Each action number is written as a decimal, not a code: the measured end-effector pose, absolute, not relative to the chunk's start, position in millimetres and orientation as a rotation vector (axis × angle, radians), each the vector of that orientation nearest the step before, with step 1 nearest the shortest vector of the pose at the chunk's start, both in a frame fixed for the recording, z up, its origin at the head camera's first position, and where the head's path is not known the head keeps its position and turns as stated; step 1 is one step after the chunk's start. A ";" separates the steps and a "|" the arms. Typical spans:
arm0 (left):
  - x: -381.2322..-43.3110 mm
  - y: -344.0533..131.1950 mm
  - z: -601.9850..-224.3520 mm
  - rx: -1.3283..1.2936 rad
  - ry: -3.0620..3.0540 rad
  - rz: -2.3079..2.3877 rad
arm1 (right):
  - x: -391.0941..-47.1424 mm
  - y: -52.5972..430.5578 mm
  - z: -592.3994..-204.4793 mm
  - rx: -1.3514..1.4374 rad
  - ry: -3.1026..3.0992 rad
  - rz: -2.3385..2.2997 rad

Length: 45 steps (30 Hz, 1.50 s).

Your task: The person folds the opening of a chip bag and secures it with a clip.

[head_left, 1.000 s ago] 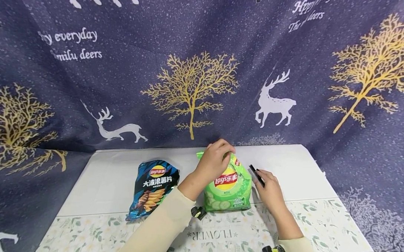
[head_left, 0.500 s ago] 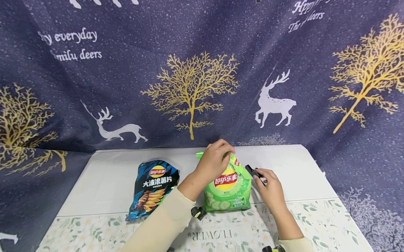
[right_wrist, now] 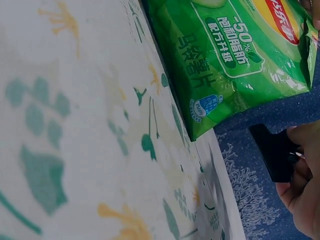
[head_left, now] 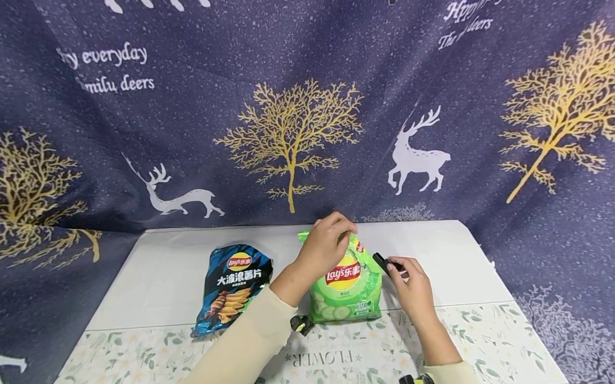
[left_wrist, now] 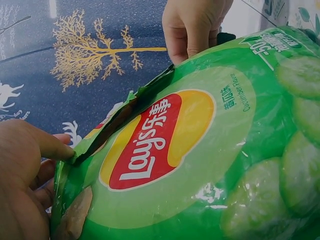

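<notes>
A green Lay's potato chip bag [head_left: 343, 300] stands on the table, its top edge torn and folded in the left wrist view. My left hand [head_left: 326, 240] pinches the upper left of that edge between thumb and fingers [left_wrist: 45, 172]. To the right of the bag, my right hand [head_left: 414, 286] holds a black clip [right_wrist: 274, 155] by its handle. The clip's wide mouth end points toward the bag, and a small gap separates the two in the right wrist view. Whether the clip's mouth is spread cannot be seen clearly.
Left of the green bag lies a blue-black Lay's chip bag [head_left: 235, 283], partly behind the left forearm. A white table with a floral cloth [head_left: 144, 350] bears both bags. Behind it hangs a dark blue curtain [head_left: 271, 55] with deer and trees.
My right hand has turned the clip and brought it slightly left, closer to the green bag's upper right side. My left hand keeps its pinch on the bag's top.
</notes>
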<state>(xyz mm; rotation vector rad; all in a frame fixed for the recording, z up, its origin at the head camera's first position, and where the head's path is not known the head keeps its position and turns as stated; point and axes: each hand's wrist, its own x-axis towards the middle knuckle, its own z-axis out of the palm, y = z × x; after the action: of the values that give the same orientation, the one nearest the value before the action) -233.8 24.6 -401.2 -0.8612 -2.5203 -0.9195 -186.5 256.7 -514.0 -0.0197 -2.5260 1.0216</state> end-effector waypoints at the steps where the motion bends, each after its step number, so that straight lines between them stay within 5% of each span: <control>1: -233.8 24.5 -401.2 -0.862 -2.519 -0.919 | -186.5 257.0 -514.1 -0.014 -2.514 1.025; 13: -233.0 23.3 -400.7 -0.859 -2.523 -0.902 | -186.5 258.3 -512.5 0.123 -2.500 1.097; 45: -233.5 22.3 -401.0 -0.862 -2.515 -0.927 | -185.2 257.4 -506.3 -0.040 -2.487 1.345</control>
<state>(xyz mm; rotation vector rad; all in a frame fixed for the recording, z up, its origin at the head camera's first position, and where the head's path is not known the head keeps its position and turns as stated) -233.5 22.3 -401.0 -0.8624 -2.5147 -0.9271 -185.2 257.4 -506.3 -0.0396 -2.4867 1.3450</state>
